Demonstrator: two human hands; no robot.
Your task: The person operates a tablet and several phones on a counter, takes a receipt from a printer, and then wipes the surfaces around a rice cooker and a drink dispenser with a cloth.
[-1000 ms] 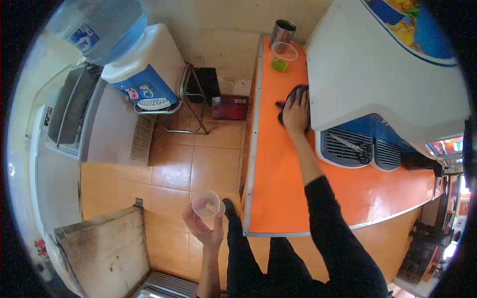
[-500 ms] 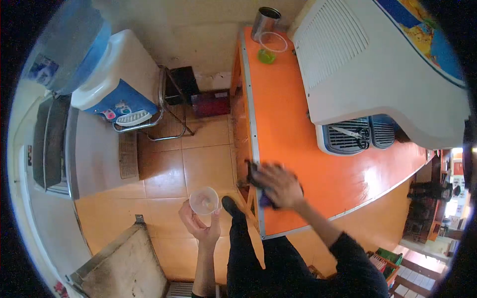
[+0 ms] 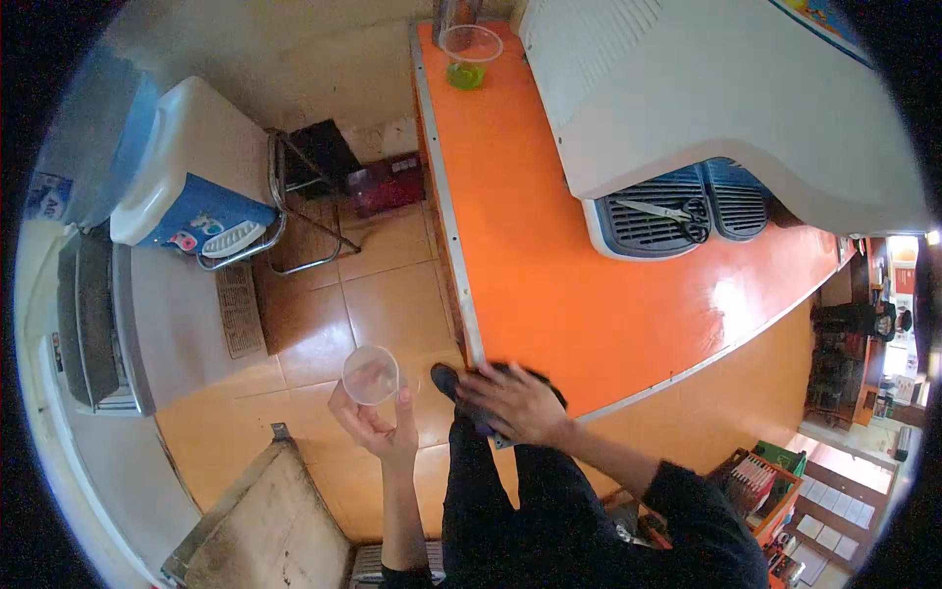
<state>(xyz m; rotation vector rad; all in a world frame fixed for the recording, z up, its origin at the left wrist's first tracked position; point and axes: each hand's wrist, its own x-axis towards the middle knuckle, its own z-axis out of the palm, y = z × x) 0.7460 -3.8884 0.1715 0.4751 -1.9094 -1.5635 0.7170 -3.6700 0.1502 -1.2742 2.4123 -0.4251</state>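
My left hand [image 3: 381, 428] holds a clear plastic cup [image 3: 369, 376] over the floor, its fingers wrapped round the side. The cup's round mouth faces up toward me, and my fingers show through it. At the near corner of the orange table [image 3: 549, 304], my right hand [image 3: 525, 407] presses on a dark cloth [image 3: 549, 386]. Its fingers lie long across the cloth and hide most of it. Farther back on the same table stands another clear cup [image 3: 465, 75] with bright green contents.
A large white machine [image 3: 687, 108] stands on the table, with scissors [image 3: 672, 211] lying on its drip tray. Behind the green cup is a metal can [image 3: 457, 15]. To the left, a water dispenser [image 3: 201, 162] rests on a metal stand. Crates [image 3: 760, 486] sit at the lower right.
My right hand and the cloth have moved toward me to the table's near corner. My left hand still holds the cup, and the whole view has shifted.
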